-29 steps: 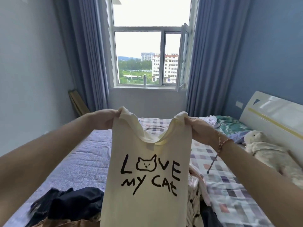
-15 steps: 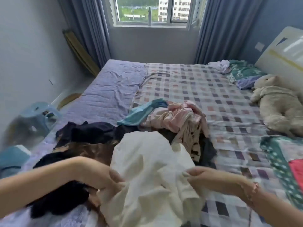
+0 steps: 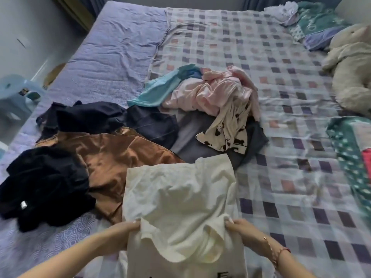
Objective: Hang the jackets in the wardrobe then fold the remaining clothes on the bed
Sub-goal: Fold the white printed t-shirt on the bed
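Left hand (image 3: 124, 232) and right hand (image 3: 240, 230) each pinch a shoulder of the cream shirt (image 3: 178, 199), fingers curled into the cloth. Shirt spreads away from them over the bed (image 3: 291, 137), overlapping the brown garment (image 3: 120, 157). Beyond: pink clothes (image 3: 216, 93).

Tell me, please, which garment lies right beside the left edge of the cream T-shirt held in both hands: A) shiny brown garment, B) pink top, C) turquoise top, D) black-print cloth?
A: the shiny brown garment meets the left edge of the cream T-shirt, which the left hand and right hand hold at its near end.
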Motion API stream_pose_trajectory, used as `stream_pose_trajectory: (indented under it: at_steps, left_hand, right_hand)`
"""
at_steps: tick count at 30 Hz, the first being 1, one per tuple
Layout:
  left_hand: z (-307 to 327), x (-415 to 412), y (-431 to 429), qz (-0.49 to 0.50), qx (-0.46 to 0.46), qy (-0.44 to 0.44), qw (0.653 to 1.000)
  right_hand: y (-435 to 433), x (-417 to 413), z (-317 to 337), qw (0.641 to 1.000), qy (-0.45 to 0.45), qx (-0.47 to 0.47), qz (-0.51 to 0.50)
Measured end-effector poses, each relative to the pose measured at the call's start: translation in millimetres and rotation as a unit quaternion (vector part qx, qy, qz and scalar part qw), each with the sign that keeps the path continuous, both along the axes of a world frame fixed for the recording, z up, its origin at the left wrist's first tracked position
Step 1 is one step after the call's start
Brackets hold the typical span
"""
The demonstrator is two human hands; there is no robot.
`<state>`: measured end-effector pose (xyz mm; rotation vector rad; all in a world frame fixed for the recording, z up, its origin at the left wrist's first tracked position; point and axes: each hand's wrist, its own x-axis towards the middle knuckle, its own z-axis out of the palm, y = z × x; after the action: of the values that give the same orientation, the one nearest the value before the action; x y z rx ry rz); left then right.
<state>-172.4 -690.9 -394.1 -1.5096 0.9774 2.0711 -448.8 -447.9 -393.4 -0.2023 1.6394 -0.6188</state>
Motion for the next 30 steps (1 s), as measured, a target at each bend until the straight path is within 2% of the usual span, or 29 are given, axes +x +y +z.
stream_pose_trajectory:
  at_steps: [2,5,7,9,11,13,16,18,20,23,27,30]
  left_hand:
    - [-7.4,-21.9,-26.8,0.056,-0.049,0.005,0.997]
    - [-17.5,-54.3,-73.3,0.158,-0.128,0.010,0.979]
    - [-30.6,-65.2,-91.8,0.204,-0.177,0.017,0.963]
    - [-59.3,-65.8,-102.6,0.195,-0.274,-0.028,0.941]
    - [-78.8,-56.1,-90.4,0.127,-0.364,-0.106,0.917]
    - [-93.0,-38.6,-62.0,0.072,-0.402,-0.171,0.897]
    - [-104.0,-12.8,-26.4,0.023,-0.400,-0.229,0.887]
    - [-104.8,-3.1,-17.8,0.005,-0.381,-0.218,0.898]
    - [-101.4,2.1,-14.8,0.012,-0.366,-0.189,0.911]
    - [-93.5,3.6,-12.3,-0.028,-0.356,-0.169,0.919]
    - [-85.9,0.6,-13.3,-0.017,-0.384,-0.121,0.915]
    - [-83.2,2.4,-17.7,0.006,-0.375,-0.102,0.921]
  right_hand:
    - [-35.4,-35.0,-8.3,0.994,0.094,-0.014,-0.046]
    - [-91.8,-75.7,-27.4,0.975,0.189,-0.035,-0.114]
    - [-114.5,-90.9,-43.9,0.956,0.202,-0.048,-0.208]
    - [-130.4,-95.3,-63.9,0.929,0.220,-0.035,-0.296]
    - [-123.5,-74.5,-74.4,0.925,0.259,0.024,-0.279]
    - [-99.2,-40.7,-79.7,0.933,0.271,0.081,-0.221]
    - [-63.9,-10.1,-91.8,0.916,0.327,0.191,-0.135]
    - [-49.5,-8.5,-102.2,0.914,0.309,0.240,-0.109]
    - [-41.7,-13.6,-107.8,0.944,0.254,0.195,-0.081]
    - [-48.1,-14.4,-84.8,0.964,0.241,0.106,-0.025]
    - [-88.3,12.4,-38.8,0.974,0.219,-0.044,0.024]
    - [-131.8,60.9,-16.5,0.958,0.211,-0.149,0.122]
